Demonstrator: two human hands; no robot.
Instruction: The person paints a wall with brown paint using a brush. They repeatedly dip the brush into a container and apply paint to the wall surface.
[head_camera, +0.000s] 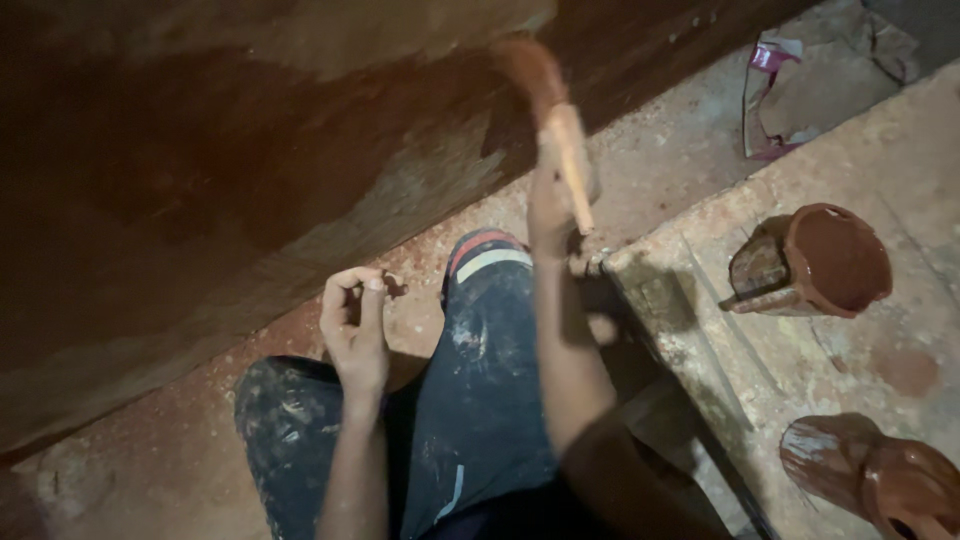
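while the person sits low on the dusty floor (180, 460) with knees up in dark, paint-spotted trousers (480, 400), the right hand (552, 205) is lifted up toward a big dark wall (200, 180). its fingers are wrapped tight around the pale wooden handle of a paintbrush (550, 110). the brush points up and a little to the left from the hand, so its long side runs from the fingers up to the wall. the bristle end is wet and reddish brown, and it touches the wall or sits just beside it; the blur makes it hard to say which. the wall looks dark brown where it is wet and paler lower down. the left hand (355, 325) is lower, near the left knee, holding nothing, with fingers curled in loosely. off to the right, on a rough stone slab (900, 160), stands a cup of brown paint (815, 262), and a second brown-smeared cup (870, 478) sits nearer the bottom edge. a crumpled bag (790, 90) lies farther away.
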